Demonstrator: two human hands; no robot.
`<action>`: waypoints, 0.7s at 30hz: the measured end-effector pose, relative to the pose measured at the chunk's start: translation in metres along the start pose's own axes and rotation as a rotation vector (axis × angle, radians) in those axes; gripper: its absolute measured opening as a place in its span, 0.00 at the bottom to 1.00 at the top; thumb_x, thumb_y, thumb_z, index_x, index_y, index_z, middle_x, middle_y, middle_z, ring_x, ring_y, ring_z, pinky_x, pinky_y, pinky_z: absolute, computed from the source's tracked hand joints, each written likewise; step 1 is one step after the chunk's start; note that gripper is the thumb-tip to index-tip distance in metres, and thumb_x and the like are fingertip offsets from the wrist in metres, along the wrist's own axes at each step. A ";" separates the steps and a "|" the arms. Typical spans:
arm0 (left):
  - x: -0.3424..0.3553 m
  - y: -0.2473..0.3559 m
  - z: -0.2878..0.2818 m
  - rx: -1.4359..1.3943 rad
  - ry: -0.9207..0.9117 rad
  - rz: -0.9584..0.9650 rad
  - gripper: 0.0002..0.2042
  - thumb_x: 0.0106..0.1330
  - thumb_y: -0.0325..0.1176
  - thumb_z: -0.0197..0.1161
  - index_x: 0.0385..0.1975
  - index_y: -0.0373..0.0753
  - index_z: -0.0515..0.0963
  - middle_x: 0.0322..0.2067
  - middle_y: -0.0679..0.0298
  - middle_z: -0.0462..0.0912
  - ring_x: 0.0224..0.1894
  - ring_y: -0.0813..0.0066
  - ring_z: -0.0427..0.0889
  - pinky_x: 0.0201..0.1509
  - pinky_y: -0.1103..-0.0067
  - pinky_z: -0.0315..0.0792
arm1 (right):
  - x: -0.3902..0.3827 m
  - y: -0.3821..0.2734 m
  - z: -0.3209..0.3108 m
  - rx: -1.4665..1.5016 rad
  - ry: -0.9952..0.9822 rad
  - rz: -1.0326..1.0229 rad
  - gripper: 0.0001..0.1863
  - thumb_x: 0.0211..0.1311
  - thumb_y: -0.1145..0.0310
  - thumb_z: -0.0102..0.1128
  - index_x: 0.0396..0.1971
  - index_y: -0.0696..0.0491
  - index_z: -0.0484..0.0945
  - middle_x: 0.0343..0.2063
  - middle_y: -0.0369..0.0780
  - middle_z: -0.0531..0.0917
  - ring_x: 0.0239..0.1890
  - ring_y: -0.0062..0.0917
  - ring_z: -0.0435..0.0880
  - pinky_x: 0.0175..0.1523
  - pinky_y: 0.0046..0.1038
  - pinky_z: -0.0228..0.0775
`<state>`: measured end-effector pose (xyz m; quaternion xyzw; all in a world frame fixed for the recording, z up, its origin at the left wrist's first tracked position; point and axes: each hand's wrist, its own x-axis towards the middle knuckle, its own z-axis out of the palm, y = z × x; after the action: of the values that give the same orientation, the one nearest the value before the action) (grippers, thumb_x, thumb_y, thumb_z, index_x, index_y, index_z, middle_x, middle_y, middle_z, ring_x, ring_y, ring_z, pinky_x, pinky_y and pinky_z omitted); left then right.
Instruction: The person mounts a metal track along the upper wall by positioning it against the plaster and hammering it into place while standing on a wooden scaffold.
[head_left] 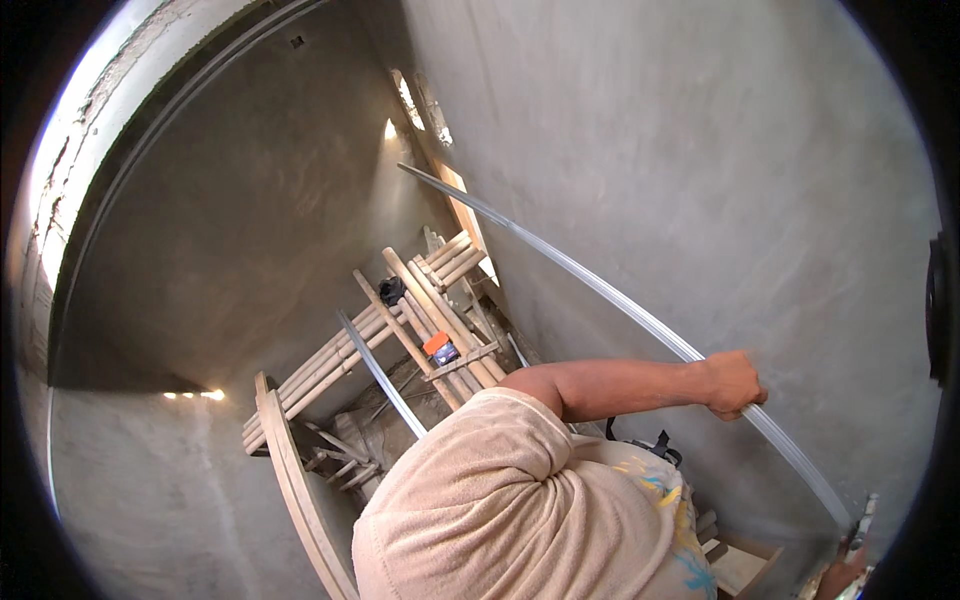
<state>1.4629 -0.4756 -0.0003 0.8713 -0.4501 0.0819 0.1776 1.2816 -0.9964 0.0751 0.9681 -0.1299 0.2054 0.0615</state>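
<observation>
My left arm, in a beige short sleeve, reaches out to the right. My left hand (735, 385) is closed around a long, slim silver metal profile (625, 305). The profile slants along the grey wall, from a far tip at upper centre to its near end at lower right. There, at the picture's rim, my right hand (846, 572) shows only in part. It is closed on a grey metal hand tool (864, 522), which is at or beside the profile's near end. The tool's exact kind and most of the right hand's fingers are hard to make out.
Bamboo scaffolding (330, 360) stands in the corner. On its poles lie an orange-and-blue packet (441, 348) and a black bundle (391, 290). A second metal profile (383, 375) leans nearby. A curved-looking wooden plank (297, 490) runs along the left. Plastered walls (740, 150) enclose the space.
</observation>
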 end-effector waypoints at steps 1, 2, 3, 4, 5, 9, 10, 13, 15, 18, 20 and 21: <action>-0.009 -0.005 0.008 -0.019 -0.012 -0.018 0.14 0.50 0.37 0.67 0.37 0.42 0.82 0.23 0.58 0.84 0.31 0.52 0.87 0.36 0.59 0.79 | -0.003 -0.021 -0.001 0.095 -0.023 -0.068 0.40 0.59 0.33 0.66 0.48 0.59 0.84 0.38 0.53 0.87 0.38 0.50 0.86 0.46 0.47 0.76; -0.019 -0.011 0.016 -0.038 -0.024 -0.038 0.14 0.50 0.37 0.67 0.37 0.42 0.82 0.23 0.58 0.84 0.32 0.52 0.87 0.37 0.59 0.79 | -0.005 -0.045 -0.005 0.193 -0.047 -0.137 0.40 0.59 0.32 0.65 0.50 0.59 0.84 0.39 0.53 0.88 0.38 0.49 0.86 0.47 0.46 0.76; -0.027 -0.016 0.023 -0.049 -0.050 -0.057 0.14 0.50 0.37 0.67 0.38 0.42 0.82 0.24 0.57 0.85 0.33 0.52 0.87 0.37 0.59 0.79 | -0.010 -0.068 -0.014 0.283 -0.071 -0.200 0.40 0.60 0.32 0.64 0.51 0.58 0.84 0.40 0.52 0.88 0.39 0.48 0.86 0.48 0.46 0.76; -0.034 -0.020 0.029 -0.057 -0.074 -0.070 0.15 0.50 0.37 0.67 0.39 0.42 0.82 0.24 0.57 0.85 0.33 0.52 0.87 0.38 0.58 0.79 | -0.019 -0.082 -0.018 0.365 -0.076 -0.150 0.38 0.60 0.33 0.65 0.57 0.50 0.84 0.47 0.53 0.87 0.47 0.46 0.87 0.56 0.48 0.73; -0.041 -0.024 0.035 -0.065 -0.099 -0.085 0.15 0.51 0.38 0.67 0.39 0.43 0.81 0.25 0.57 0.85 0.34 0.52 0.87 0.39 0.58 0.79 | -0.019 -0.069 0.004 0.361 -0.114 -0.153 0.34 0.64 0.43 0.64 0.60 0.53 0.80 0.53 0.52 0.83 0.54 0.45 0.83 0.62 0.45 0.68; -0.045 -0.040 0.080 -0.132 -0.202 -0.134 0.16 0.54 0.38 0.68 0.43 0.44 0.81 0.31 0.55 0.86 0.38 0.50 0.87 0.42 0.56 0.79 | -0.036 -0.039 0.054 0.424 -0.205 -0.141 0.28 0.65 0.68 0.66 0.64 0.60 0.74 0.63 0.51 0.78 0.67 0.45 0.75 0.73 0.40 0.60; -0.050 -0.042 0.086 -0.142 -0.246 -0.167 0.16 0.55 0.38 0.68 0.44 0.44 0.80 0.33 0.55 0.87 0.40 0.50 0.87 0.43 0.56 0.79 | -0.039 -0.049 0.056 0.463 -0.222 -0.112 0.28 0.64 0.69 0.67 0.63 0.60 0.75 0.61 0.51 0.79 0.66 0.46 0.75 0.72 0.40 0.61; -0.053 -0.052 0.103 -0.249 -0.336 -0.235 0.17 0.58 0.37 0.70 0.47 0.45 0.81 0.39 0.53 0.87 0.45 0.48 0.86 0.49 0.56 0.78 | -0.051 -0.092 0.041 0.504 -0.021 -0.194 0.26 0.65 0.55 0.69 0.55 0.58 0.82 0.52 0.49 0.84 0.57 0.44 0.82 0.65 0.43 0.70; -0.065 -0.064 0.115 -0.213 -0.378 -0.321 0.16 0.62 0.40 0.70 0.48 0.46 0.81 0.40 0.51 0.87 0.45 0.47 0.86 0.49 0.56 0.78 | -0.042 -0.130 0.038 0.550 -0.051 -0.128 0.24 0.59 0.62 0.73 0.55 0.51 0.84 0.55 0.46 0.83 0.59 0.44 0.81 0.63 0.41 0.72; -0.088 -0.080 0.106 -0.236 -0.342 -0.383 0.13 0.64 0.41 0.68 0.45 0.44 0.78 0.38 0.50 0.86 0.45 0.45 0.85 0.48 0.55 0.78 | -0.018 -0.180 0.018 0.549 -0.003 -0.175 0.26 0.50 0.74 0.74 0.53 0.49 0.85 0.61 0.36 0.81 0.52 0.34 0.86 0.54 0.39 0.78; -0.085 -0.085 0.121 -0.204 -0.376 -0.377 0.13 0.64 0.39 0.68 0.45 0.45 0.78 0.38 0.50 0.87 0.44 0.44 0.85 0.47 0.56 0.79 | -0.023 -0.189 0.010 0.613 0.026 -0.108 0.28 0.48 0.80 0.69 0.54 0.49 0.84 0.63 0.37 0.80 0.51 0.35 0.87 0.50 0.37 0.80; -0.084 -0.083 0.120 -0.195 -0.368 -0.384 0.13 0.64 0.39 0.68 0.44 0.45 0.78 0.37 0.50 0.87 0.44 0.44 0.86 0.47 0.56 0.79 | -0.032 -0.191 0.008 0.639 0.142 -0.065 0.29 0.46 0.81 0.67 0.54 0.49 0.84 0.64 0.37 0.79 0.50 0.34 0.87 0.49 0.36 0.81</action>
<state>1.4798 -0.4138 -0.1566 0.9197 -0.3072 -0.1564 0.1880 1.3088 -0.8077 0.0424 0.9252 -0.0233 0.3009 -0.2299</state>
